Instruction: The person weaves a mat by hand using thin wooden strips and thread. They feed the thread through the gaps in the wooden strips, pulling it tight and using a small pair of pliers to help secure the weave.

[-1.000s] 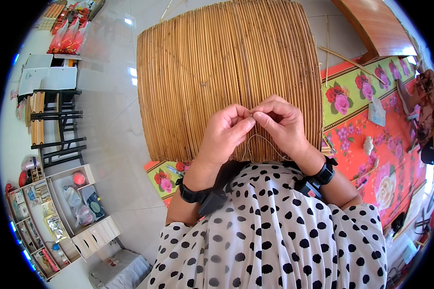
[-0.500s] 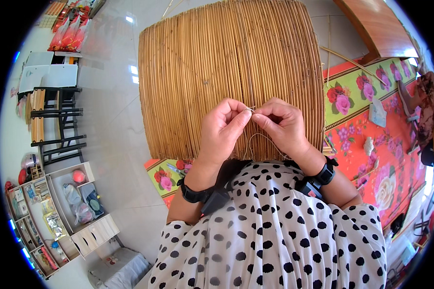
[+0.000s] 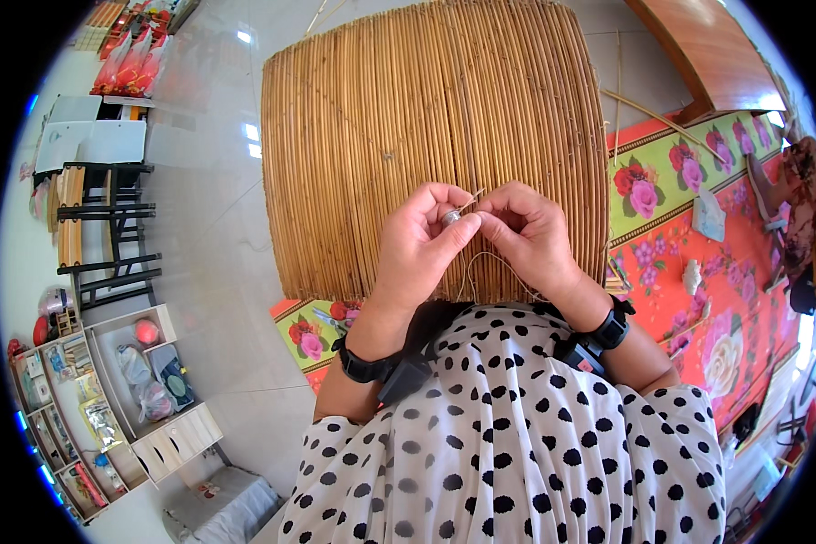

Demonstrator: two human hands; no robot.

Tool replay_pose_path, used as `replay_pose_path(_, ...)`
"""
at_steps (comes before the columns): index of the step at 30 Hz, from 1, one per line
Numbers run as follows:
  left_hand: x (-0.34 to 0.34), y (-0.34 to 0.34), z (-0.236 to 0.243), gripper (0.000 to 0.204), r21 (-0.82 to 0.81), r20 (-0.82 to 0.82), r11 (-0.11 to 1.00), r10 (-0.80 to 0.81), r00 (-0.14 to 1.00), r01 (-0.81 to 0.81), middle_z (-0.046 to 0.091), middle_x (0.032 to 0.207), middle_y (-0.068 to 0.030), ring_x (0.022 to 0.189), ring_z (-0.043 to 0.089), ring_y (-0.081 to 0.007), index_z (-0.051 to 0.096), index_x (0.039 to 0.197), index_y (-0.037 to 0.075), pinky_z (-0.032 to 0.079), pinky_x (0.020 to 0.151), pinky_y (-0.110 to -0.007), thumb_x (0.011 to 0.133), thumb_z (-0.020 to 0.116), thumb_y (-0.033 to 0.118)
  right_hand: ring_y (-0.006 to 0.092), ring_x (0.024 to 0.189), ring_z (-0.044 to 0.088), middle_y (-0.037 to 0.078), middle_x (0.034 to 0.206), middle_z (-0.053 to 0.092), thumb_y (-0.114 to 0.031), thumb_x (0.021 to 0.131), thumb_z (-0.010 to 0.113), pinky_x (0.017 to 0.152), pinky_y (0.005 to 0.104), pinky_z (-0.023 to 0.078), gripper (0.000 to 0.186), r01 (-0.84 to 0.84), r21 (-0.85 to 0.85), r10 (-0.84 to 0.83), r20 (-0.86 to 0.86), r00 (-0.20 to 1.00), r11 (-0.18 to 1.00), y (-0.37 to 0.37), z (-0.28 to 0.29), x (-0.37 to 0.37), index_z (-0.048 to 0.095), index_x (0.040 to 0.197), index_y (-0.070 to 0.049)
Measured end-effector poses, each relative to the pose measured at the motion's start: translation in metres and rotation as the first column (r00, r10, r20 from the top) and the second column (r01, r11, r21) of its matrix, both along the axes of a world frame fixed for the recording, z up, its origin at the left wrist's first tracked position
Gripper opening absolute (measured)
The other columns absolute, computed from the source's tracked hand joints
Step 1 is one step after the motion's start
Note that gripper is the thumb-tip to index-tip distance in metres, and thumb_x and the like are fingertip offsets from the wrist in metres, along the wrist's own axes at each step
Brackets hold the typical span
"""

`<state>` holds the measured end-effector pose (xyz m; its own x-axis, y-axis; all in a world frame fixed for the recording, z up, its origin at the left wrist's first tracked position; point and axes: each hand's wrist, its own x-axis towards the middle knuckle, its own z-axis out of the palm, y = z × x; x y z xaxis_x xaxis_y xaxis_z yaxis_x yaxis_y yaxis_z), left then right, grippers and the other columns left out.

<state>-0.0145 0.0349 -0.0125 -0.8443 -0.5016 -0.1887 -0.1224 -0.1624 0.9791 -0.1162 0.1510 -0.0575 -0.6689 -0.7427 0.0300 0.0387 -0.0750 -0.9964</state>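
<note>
Both hands meet over the near part of a mat of brown reed stalks [image 3: 363,136] laid side by side. Thin pale string [image 3: 470,263] loops down from between them toward the mat's near edge. My left hand [image 3: 423,236] is closed in a pinch on the string, and a silvery ring-like band [image 3: 451,217] shows at its fingers. My right hand [image 3: 528,234] pinches the string close beside the left fingertips. A short string end sticks up between the two hands. The exact crossing of the string is partly hidden by the fingers.
A red and green floral mat [image 3: 648,263] lies at right, with a crumpled tissue [image 3: 709,213] and loose stalks [image 3: 666,121] on it. A wooden furniture piece [image 3: 712,50] stands far right. At left are black-legged stools [image 3: 109,222] and an open drawer [image 3: 136,340].
My left thumb has shifted slightly up and right, and the silvery band now shows. The string end between the fingers points higher. The reed mat stays in place.
</note>
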Motion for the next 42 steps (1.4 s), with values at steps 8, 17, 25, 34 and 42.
replay_pose_path(8,0.002,-0.005,-0.006,0.017,0.105,-0.084,0.992,-0.061,0.995,0.07,0.053,0.077,-0.0013,0.068,0.05,-0.0065,0.051,0.103,-0.002,0.042,0.061,-0.02,0.087,0.053,0.006,0.0006,0.064,0.052,-0.003,0.077,0.057,-0.005,0.089,0.06,0.052,0.0151,0.041,0.006,-0.061,-0.021,0.064,0.277,0.959,0.998,0.003,0.006,-0.002,0.058,0.093,-0.001)
replay_pose_path(17,0.001,-0.002,-0.01,0.007,0.077,-0.106,0.997,-0.015,0.994,0.023,0.055,0.073,-0.0032,0.064,0.053,-0.0094,0.051,0.094,-0.001,0.045,0.06,-0.022,0.09,0.052,0.005,0.0007,0.068,0.053,-0.003,0.079,0.057,-0.005,0.089,0.061,0.056,0.0155,0.043,0.008,-0.01,-0.052,0.023,0.249,0.968,0.999,0.002,0.001,-0.001,0.057,0.094,0.0)
replay_pose_path(25,0.0,-0.001,-0.01,0.006,0.074,-0.106,0.997,0.036,0.994,-0.028,0.051,0.066,0.0018,0.055,0.046,-0.0038,0.054,0.088,0.001,0.037,0.05,-0.018,0.09,0.055,0.007,-0.0001,0.068,0.051,-0.005,0.079,0.055,-0.004,0.088,0.062,0.057,0.015,0.043,0.007,-0.053,-0.052,0.065,0.261,0.963,0.997,0.004,0.004,-0.003,0.057,0.093,-0.001)
replay_pose_path(34,-0.001,0.001,-0.005,0.006,0.054,-0.044,0.997,0.061,0.997,-0.059,0.049,0.065,0.0061,0.055,0.041,-0.0002,0.057,0.089,0.002,0.031,0.048,-0.016,0.089,0.058,0.007,-0.0003,0.067,0.051,-0.005,0.079,0.055,-0.003,0.087,0.063,0.057,0.0148,0.043,0.008,-0.053,-0.096,0.075,0.248,0.966,0.994,0.005,0.001,-0.003,0.058,0.093,-0.002)
replay_pose_path(42,-0.001,-0.001,-0.006,0.007,-0.029,0.051,1.0,0.002,0.999,0.0,0.053,0.068,0.005,0.059,0.045,-0.0002,0.059,0.088,0.001,0.034,0.052,-0.016,0.088,0.06,0.007,0.0033,0.077,0.055,-0.002,0.084,0.057,-0.001,0.087,0.062,0.069,0.0174,0.048,0.024,-0.029,-0.153,0.061,0.212,0.975,0.988,0.005,0.004,-0.003,0.06,0.111,0.001)
